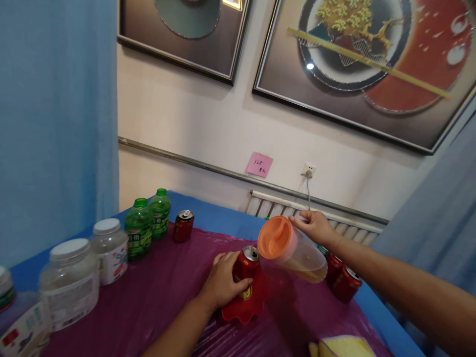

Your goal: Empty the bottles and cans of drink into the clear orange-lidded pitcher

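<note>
My left hand (221, 282) is wrapped round a red drink can (247, 264), which stands upright with its top opened. Beneath the can lies a red scalloped dish (241, 311), partly covered by my hand. To the right, my right hand (316, 228) grips a clear plastic pitcher (303, 258) with an orange lid (274, 238). The pitcher is tilted, its lid end toward the can and slightly above it. Some pale brownish liquid shows along its lower side. The handle is mostly hidden behind the pitcher and my fingers.
Clear jars with white lids (72, 287), green bottles (139, 233) and another red can (183, 227) line the left side. More red cans (346, 285) stand behind the pitcher at right. A yellow cloth (344, 347) lies at the front edge. A radiator (345, 230) runs along the wall.
</note>
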Demonstrator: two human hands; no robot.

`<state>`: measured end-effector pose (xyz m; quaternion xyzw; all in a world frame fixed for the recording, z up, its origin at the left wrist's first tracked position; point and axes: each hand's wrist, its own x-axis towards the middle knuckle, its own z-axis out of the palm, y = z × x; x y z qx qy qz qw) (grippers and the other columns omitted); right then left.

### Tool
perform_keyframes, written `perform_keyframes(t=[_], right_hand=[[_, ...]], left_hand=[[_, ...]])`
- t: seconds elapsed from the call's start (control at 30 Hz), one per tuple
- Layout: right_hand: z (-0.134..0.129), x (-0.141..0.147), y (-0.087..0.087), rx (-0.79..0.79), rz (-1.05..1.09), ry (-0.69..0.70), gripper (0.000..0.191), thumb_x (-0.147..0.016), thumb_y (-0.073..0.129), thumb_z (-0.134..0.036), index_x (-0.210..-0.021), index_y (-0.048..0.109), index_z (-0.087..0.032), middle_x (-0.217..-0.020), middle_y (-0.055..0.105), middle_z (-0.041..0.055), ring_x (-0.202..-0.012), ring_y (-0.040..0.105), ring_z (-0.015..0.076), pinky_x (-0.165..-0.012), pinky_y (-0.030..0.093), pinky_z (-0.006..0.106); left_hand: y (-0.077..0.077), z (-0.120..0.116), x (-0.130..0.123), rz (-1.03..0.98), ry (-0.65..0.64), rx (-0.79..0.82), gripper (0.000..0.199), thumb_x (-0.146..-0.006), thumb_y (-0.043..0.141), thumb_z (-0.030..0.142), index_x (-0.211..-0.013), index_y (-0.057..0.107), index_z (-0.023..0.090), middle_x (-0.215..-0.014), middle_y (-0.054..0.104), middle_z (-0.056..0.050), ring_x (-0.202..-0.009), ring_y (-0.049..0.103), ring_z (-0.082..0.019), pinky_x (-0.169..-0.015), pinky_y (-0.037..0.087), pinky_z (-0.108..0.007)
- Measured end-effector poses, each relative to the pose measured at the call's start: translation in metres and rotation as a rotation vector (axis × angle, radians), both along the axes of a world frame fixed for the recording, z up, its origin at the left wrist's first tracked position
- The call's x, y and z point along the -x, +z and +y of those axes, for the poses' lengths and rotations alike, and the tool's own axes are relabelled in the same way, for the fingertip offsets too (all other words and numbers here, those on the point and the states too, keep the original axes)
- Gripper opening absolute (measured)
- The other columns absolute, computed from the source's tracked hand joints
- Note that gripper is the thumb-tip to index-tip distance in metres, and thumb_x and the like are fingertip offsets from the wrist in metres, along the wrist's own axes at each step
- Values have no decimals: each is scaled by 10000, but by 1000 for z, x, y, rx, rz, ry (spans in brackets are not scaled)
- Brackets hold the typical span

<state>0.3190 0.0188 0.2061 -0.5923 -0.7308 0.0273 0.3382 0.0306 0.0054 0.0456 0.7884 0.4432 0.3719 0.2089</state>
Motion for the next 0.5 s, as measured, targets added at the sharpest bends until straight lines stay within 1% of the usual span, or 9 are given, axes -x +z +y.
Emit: perform_keyframes(t=[0.13, 0.3, 0.5], right_hand=[[1, -1, 0, 5, -1, -10, 587, -798, 561, -679, -553, 241, -252, -545, 208, -67, -517, 209, 91, -479, 155, 271], [1, 0, 0, 8, 6, -7, 588, -797, 560, -684, -551, 247, -252, -539, 216, -66, -516, 215, 92, -476, 159, 268], [0, 1, 0, 11, -1, 4, 586, -804, 554, -681, -556, 242, -252, -537, 215, -67, -512, 215, 92, -471, 160, 266]], left_hand=[[1, -1, 0, -2, -2, 3, 654, -697, 822, 356, -1293, 585, 234, -1291, 678, -103, -1221, 591, -336, -1145, 327, -529], [2, -2, 1, 4, 5, 14, 669, -694, 825, 341, -1303, 582, 211, -1293, 676, -108, -1228, 584, -336, -1144, 328, -530], [1, -1, 1, -7, -6, 4, 649, -687, 827, 358, -1281, 597, 235, -1281, 684, -101, -1217, 595, -338, -1145, 326, -535]])
